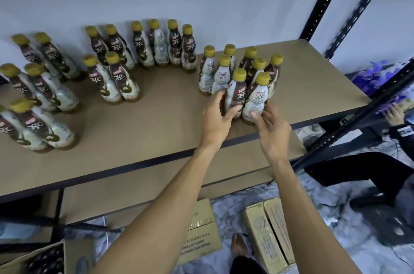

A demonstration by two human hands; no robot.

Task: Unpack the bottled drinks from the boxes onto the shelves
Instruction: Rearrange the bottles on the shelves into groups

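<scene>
Step in hand: you were setting two bottles at the front of the right-hand cluster (pixel 246 61), as far as I could judge; both already stood upright on the shelf (pixel 156 121)
Left hand: your left hand (pixel 217 117) was wrapped round the lower body of the dark-label bottle (pixel 235 94), fingers curled across its front
Right hand: your right hand (pixel 271 126) pinched the pale-label bottle (pixel 257 98) low down, thumb pressed on the label and fingers curved round its right side
Where the pair stood: right of centre in the frame, touching each other, close to the shelf's front edge
Other stock on the shelf: more gold-capped groups (pixel 112 76) filled the left half and upper centre of the frame, with bare board between them and your cluster
Stock below: the open box (pixel 44 258) in the lower left corner seemed to hold dark bottle tops; the flattened cartons (pixel 266 235) lay at lower centre
Progress: well along, I judged, but not finished
Next move: it called for you to loosen both grips together, draw your hands straight back without brushing the neighbours, then reach down to the open box for the next pair
</scene>
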